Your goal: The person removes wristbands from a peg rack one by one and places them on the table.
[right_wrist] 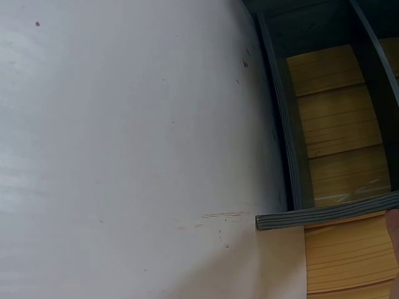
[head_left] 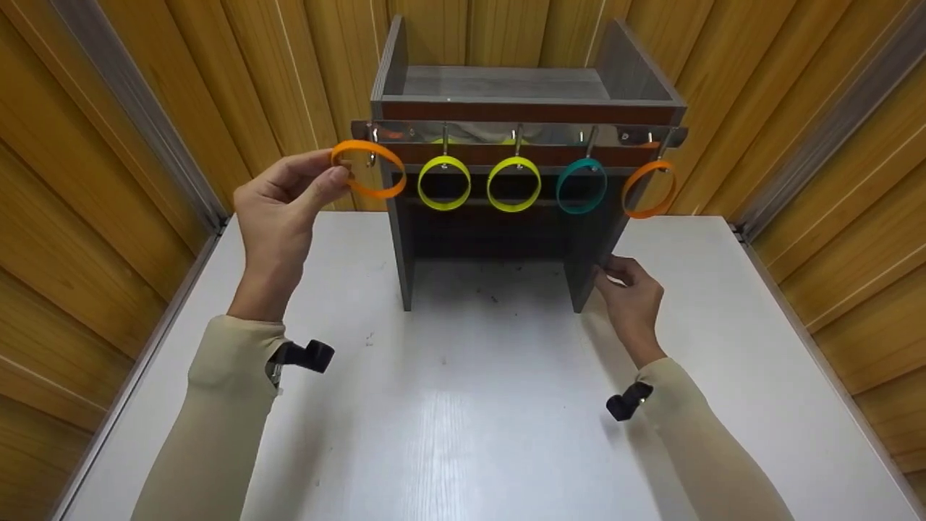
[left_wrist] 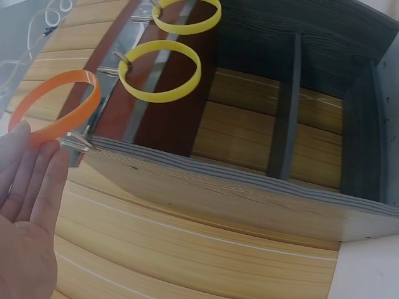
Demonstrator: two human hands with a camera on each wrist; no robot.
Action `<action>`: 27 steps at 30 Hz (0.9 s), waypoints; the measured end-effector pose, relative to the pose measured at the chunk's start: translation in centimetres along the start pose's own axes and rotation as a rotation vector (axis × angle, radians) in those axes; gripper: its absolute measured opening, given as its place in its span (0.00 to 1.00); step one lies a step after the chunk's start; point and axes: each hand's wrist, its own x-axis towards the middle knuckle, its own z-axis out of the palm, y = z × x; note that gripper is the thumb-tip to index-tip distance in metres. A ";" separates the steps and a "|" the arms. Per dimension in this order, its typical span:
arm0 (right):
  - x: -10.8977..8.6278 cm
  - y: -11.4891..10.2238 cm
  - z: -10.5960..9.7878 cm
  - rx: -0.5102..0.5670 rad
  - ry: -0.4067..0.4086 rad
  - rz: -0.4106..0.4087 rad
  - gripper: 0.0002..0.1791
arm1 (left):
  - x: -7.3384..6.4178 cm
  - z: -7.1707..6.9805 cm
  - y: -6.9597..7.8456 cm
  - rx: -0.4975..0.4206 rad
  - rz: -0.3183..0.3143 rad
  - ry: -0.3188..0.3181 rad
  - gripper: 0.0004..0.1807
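Note:
My left hand (head_left: 282,210) pinches an orange ring (head_left: 370,147) between thumb and fingers at the leftmost hook of a metal rail (head_left: 481,134). In the left wrist view this ring (left_wrist: 76,119) overlaps the hook's end. Along the rail hang two yellow rings (head_left: 444,208) (head_left: 514,209), a teal ring (head_left: 581,210) and another orange ring (head_left: 649,214). The rail runs across the front of a grey wooden shelf (head_left: 532,111). Low on the right, my right hand (head_left: 635,300) grips the shelf's side panel (head_left: 592,268), its fingertips partly hidden behind the edge.
The shelf stands on a white table (head_left: 448,405) near the back. Wood-patterned walls (head_left: 108,217) close in the back and both sides. A black wrist camera (head_left: 307,356) sits on the left sleeve, another (head_left: 628,401) on the right.

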 end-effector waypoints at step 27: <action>0.0 0.5 0.1 0.004 0.016 0.009 0.09 | -5.6 -4.1 -6.0 -0.041 -0.192 0.244 0.16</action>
